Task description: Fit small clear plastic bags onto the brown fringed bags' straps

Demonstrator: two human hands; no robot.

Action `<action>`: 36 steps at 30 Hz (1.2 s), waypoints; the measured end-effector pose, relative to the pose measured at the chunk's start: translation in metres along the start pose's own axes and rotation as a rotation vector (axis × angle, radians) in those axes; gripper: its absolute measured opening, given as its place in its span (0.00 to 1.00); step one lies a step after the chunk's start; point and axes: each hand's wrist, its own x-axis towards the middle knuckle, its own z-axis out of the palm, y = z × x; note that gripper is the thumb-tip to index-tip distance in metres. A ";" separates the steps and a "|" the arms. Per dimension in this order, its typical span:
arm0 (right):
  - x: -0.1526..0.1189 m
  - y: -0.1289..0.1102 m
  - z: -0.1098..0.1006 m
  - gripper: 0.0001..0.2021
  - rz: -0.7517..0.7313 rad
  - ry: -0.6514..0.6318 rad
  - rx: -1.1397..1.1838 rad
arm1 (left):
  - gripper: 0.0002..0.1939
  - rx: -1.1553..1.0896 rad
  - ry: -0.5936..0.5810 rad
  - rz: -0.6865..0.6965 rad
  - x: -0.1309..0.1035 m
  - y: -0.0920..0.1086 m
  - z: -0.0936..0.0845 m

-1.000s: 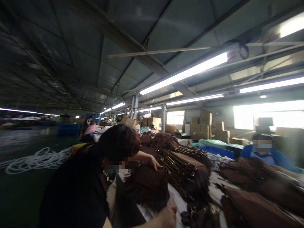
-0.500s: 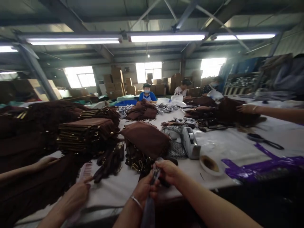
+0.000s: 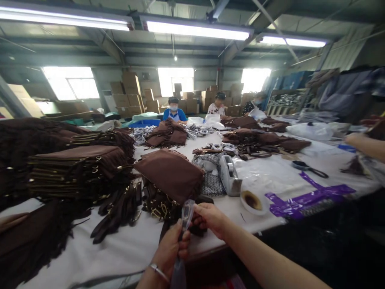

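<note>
My left hand (image 3: pixel 173 243), with a silver bracelet at the wrist, is closed around a dark strap near the table's front edge. The strap's upper end sits in a clear plastic wrap (image 3: pixel 187 212), with what looks like a metal clasp inside. My right hand (image 3: pixel 210 218) is closed too, its thumb and fingers pinching at the side of this wrapped end. The strap's lower part hangs down below my left hand. Just beyond lies a stack of brown fringed bags (image 3: pixel 170 174) with gold hardware. Dark straps (image 3: pixel 118 212) lie in a bundle to its left.
A taller bag stack (image 3: pixel 75 170) stands on the left. A tape dispenser (image 3: pixel 230 176), a tape roll (image 3: pixel 252 200), purple plastic (image 3: pixel 309 198) and a black-handled tool (image 3: pixel 309 168) lie to the right. A co-worker's arm (image 3: pixel 365 144) reaches in at right; people sit across the table.
The view has shifted, so the table things appear further left. The co-worker's hands and pink comb at left are out of sight. My hands still hold the wrapped strap, now more upright.
</note>
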 end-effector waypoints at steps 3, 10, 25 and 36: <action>0.009 -0.002 0.000 0.20 -0.087 0.174 -0.115 | 0.31 0.023 0.028 0.035 0.002 -0.005 0.006; 0.039 -0.006 0.008 0.08 -0.281 0.422 -0.269 | 0.38 0.038 0.093 0.052 0.000 -0.010 0.025; 0.007 -0.031 -0.004 0.05 -0.685 0.402 -0.850 | 0.26 0.583 0.401 0.444 0.009 -0.046 0.045; -0.011 -0.035 0.006 0.05 -0.740 0.294 -1.309 | 0.27 0.640 0.479 0.456 0.034 -0.069 0.037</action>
